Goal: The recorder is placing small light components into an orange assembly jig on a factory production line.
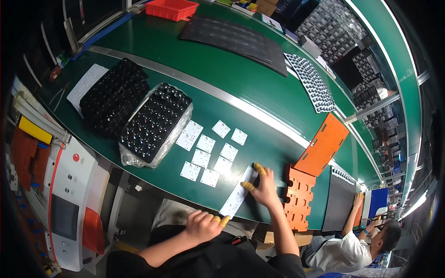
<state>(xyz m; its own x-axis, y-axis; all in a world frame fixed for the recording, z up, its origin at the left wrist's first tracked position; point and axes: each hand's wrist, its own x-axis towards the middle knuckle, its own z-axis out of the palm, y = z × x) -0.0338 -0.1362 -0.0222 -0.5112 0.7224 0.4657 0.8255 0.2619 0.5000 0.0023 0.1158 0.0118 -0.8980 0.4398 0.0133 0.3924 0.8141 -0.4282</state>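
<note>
A long white circuit board strip (pixel 237 195) slants over the near edge of the green bench, held between my two hands. My left hand (pixel 202 227) is closed, its yellow-covered fingertips pinching the strip's near end. At the far end, my right hand (pixel 265 189) grips the strip between thumb and finger, also in yellow finger covers. Just left of the strip lie several small square white boards (pixel 201 158) in loose rows. A larger white board piece (pixel 189 135) lies among them, by the black tray.
A black tray of shiny domed parts (pixel 155 125) sits on plastic wrap beside stacked black trays (pixel 113 99). Orange slotted fixtures (pixel 299 199) stand at right. Farther back are dark sheets (pixel 227 39) and a red bin (pixel 171 9). A co-worker (pixel 352 250) sits at right.
</note>
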